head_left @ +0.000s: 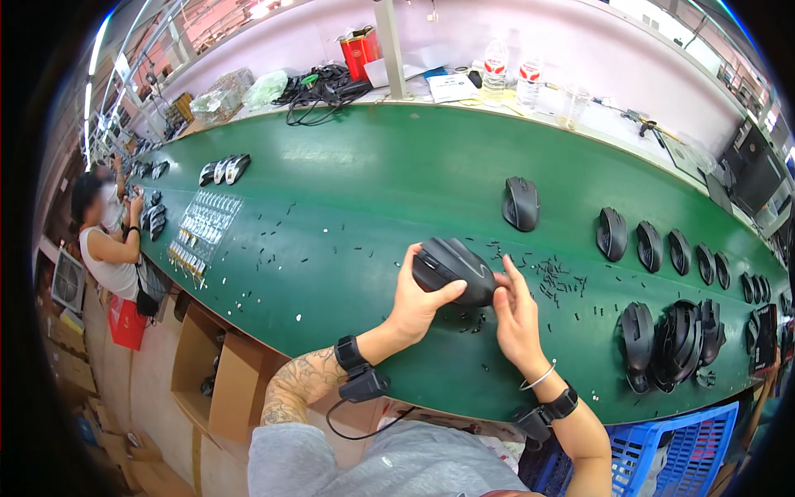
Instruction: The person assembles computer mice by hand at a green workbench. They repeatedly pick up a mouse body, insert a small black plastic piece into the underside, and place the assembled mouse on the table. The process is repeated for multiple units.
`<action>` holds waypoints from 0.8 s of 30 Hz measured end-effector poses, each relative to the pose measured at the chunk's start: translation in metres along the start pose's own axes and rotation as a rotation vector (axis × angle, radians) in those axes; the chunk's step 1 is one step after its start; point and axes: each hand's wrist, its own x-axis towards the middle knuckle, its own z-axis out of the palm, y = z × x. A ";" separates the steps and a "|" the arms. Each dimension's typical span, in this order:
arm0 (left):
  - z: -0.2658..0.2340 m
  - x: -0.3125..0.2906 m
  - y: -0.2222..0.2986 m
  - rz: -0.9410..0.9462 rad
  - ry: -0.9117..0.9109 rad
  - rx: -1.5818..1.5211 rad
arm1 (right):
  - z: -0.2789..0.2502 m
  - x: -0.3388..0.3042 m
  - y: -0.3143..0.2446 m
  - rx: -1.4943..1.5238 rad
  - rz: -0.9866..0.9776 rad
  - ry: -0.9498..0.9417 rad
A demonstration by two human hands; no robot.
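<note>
A black computer mouse [455, 272] is held above the green bench in my left hand [416, 300], its thumb across the near side and its fingers round the far left side. My right hand [517, 315] is at the mouse's right end. Its index finger is stretched upward, and the thumb and other fingertips are at or very near the shell. I see nothing gripped in it. Small black parts [559, 277] lie scattered on the bench just right of my hands, with a few more under the mouse. Another black mouse [521, 204] sits beyond them.
A row of black mice [613, 234] runs along the right, with piled black mouse shells [679, 344] nearer me. Sheets of small clear parts [207, 224] lie left. A blue crate [679, 455] and a cardboard box [236, 381] stand below the near edge. Another person [112, 248] works far left.
</note>
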 end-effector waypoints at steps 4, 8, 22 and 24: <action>0.000 0.000 0.006 -0.109 0.011 -0.097 | -0.006 0.004 0.011 0.340 0.220 -0.068; 0.000 -0.001 0.004 -0.130 -0.032 -0.063 | -0.007 0.004 0.020 0.439 0.250 -0.073; -0.010 0.008 0.001 -0.400 0.115 -0.237 | -0.010 0.008 0.007 0.230 0.213 -0.064; -0.006 0.008 -0.001 -0.396 0.147 -0.224 | -0.011 0.008 0.001 0.265 0.290 -0.078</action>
